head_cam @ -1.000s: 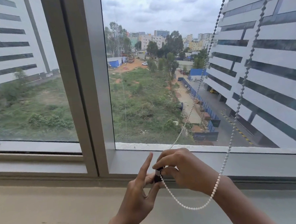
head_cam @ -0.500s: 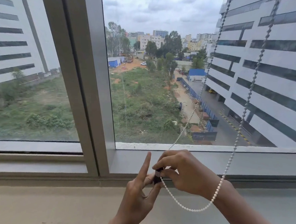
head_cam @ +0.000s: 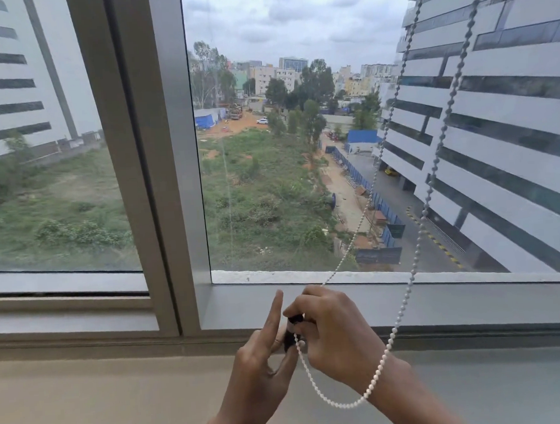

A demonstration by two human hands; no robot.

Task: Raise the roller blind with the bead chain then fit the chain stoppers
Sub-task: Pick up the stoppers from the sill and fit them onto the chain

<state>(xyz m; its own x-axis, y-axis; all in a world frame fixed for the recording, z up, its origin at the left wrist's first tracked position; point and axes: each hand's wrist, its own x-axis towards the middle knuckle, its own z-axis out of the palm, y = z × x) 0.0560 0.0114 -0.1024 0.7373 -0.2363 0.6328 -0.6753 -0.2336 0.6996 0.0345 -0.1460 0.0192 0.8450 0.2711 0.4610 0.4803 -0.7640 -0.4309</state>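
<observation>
A white bead chain [head_cam: 433,166] hangs from the top right in two strands and loops under my right wrist. Both hands meet low in the middle, in front of the window sill. A small black chain stopper [head_cam: 292,330] sits on the chain between them. My right hand [head_cam: 332,333] pinches the stopper and the chain from above with thumb and fingers. My left hand [head_cam: 264,360] holds the stopper from below, its index finger pointing straight up. The roller blind itself is out of view above.
A grey window frame post [head_cam: 157,153] stands left of the hands, with glass panes on both sides. The beige sill [head_cam: 86,397] runs along the bottom. Buildings and a grassy plot lie outside the glass.
The hands stay pressed on the stopper almost unmoved. The view has shifted slightly, and the hanging chain strands have swayed a little to the right.
</observation>
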